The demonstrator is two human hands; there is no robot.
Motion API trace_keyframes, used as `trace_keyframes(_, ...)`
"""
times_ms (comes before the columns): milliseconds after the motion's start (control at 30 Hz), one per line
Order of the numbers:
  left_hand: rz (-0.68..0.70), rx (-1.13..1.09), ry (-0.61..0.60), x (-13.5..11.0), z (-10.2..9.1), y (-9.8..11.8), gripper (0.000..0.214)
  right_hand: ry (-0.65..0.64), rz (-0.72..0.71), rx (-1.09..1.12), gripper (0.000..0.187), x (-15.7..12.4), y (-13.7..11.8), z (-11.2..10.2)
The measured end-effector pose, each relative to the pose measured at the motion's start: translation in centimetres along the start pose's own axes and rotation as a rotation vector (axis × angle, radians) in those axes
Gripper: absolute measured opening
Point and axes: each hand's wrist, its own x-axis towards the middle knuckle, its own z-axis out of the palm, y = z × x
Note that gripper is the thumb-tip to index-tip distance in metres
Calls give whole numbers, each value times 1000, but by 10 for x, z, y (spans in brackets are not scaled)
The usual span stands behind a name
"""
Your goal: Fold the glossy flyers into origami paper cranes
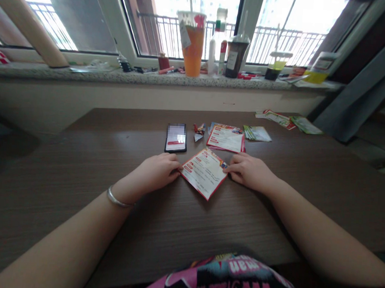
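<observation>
Leaflet (pixel 204 173) | left hand (pixel 160 169): grip pinching left corner | right hand (pixel 251 171): grip pinching opposite corner

Paper (pixel 204 174): white, red-edged, red labels
Desk (pixel 162 228): brown, wood-grained
Bracelet (pixel 112 199): silver
Phone (pixel 176 138): black frame
Drink (pixel 193 51): bright orange
Windowsill (pixel 144 78): speckled grey

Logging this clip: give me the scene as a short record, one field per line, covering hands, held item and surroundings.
left hand: grip at the left corner of a red-edged sheet; silver bangle on that wrist
right hand: grip at the sheet's right corner
held item: printed, turned cornerwise; whether it touches the table is unclear
beyond left hand: phone
beyond sheet: small crumpled wrapper-like piece, pile of similar sheets
right of pile: green-and-white papers
windowsill: tall orange drink, dark drink, other items
</observation>
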Motion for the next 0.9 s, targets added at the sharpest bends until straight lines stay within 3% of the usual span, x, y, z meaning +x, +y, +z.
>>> trace_keyframes(333, -23, 13, 39, 0, 2, 2, 20, -18, -13, 247, 23, 4, 16, 6)
trace_keyframes(667, -133, 60, 118, 4, 8, 10, 37, 8, 125, 317, 20, 7, 8, 8)
trace_keyframes(900, -217, 47, 120, 6, 11, 18, 44, 29, 295, 235, 19, 9, -4, 9)
